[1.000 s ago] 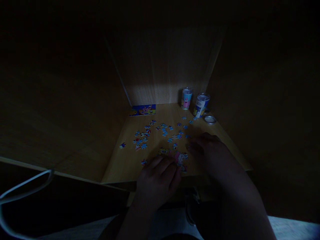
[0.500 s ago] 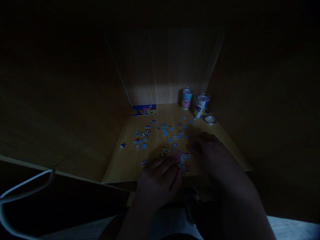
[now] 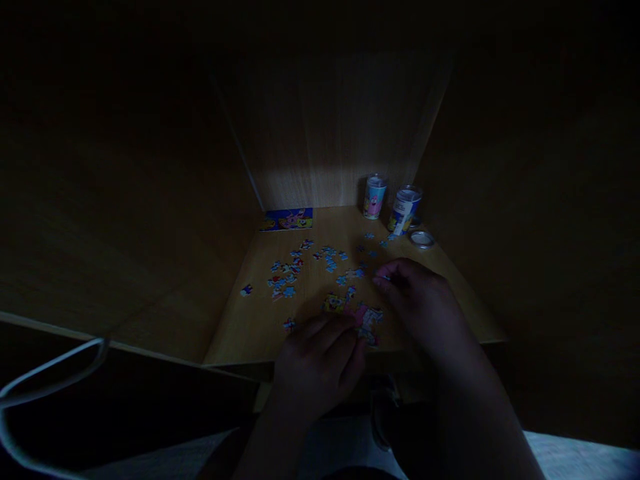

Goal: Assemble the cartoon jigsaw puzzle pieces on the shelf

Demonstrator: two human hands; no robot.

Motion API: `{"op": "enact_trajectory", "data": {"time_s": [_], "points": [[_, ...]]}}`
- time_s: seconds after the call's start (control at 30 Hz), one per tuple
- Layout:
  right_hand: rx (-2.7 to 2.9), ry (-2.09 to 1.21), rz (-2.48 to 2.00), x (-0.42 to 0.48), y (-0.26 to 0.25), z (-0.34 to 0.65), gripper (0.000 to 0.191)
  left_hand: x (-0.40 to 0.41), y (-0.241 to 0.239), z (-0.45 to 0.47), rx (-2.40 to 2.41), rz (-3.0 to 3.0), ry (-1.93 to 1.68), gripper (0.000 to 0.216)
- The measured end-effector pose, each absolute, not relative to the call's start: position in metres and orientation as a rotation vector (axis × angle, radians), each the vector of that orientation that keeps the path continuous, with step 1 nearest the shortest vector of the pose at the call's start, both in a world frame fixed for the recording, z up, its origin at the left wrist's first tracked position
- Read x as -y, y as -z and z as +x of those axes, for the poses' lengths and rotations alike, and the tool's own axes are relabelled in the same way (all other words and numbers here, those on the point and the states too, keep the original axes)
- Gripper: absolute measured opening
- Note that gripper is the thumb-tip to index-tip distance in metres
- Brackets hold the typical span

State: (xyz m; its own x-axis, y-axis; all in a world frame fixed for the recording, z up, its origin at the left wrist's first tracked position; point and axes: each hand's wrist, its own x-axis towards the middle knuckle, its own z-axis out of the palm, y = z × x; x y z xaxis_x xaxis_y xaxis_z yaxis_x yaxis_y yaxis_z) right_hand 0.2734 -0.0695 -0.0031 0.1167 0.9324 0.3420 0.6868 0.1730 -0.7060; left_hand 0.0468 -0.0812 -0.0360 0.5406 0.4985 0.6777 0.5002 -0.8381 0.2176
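Observation:
A joined section of jigsaw puzzle (image 3: pixel 367 316) lies near the front of the wooden surface, showing a yellow cartoon face and pink parts. My left hand (image 3: pixel 320 357) rests over its lower left, fingers curled together and pressed on it, hiding part of the picture. To the right and slightly above the section, my right hand (image 3: pixel 417 293) pinches a small blue puzzle piece (image 3: pixel 384 277) between thumb and forefinger, just off the surface. Several loose puzzle pieces (image 3: pixel 289 291) are spread at the left, with more blue ones (image 3: pixel 330 265) in the middle.
Two cartoon-printed cans (image 3: pixel 373 200) with clear rims stand at the back right, a round metal lid (image 3: pixel 421 239) beside them. A blue picture card (image 3: pixel 286 219) lies at the back left. Wooden panels (image 3: pixel 330 133) enclose the dim space. A white cable (image 3: pixel 55 367) loops at the lower left.
My right hand has lifted a small blue puzzle piece and turned slightly, with the piece now showing at its fingertips. My left hand has stayed on the joined section.

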Motion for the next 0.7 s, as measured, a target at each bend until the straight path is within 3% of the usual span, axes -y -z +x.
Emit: {"op": "enact_trajectory", "data": {"time_s": [0.23,0.57,0.7], "points": [[1.718,-0.551,-1.342,0.068,0.007,0.264,0.021,0.082,0.038,0.046,0.908,-2.769,1.222,0.009],[1.534,-0.796,-1.334,0.067,0.012,0.260,0.009,0.081,0.038,0.047,0.911,-2.754,1.208,0.007],[1.640,-0.785,-1.349,0.067,0.008,0.260,0.016,0.082,0.038,0.047,0.906,-2.756,1.207,0.009]]}}
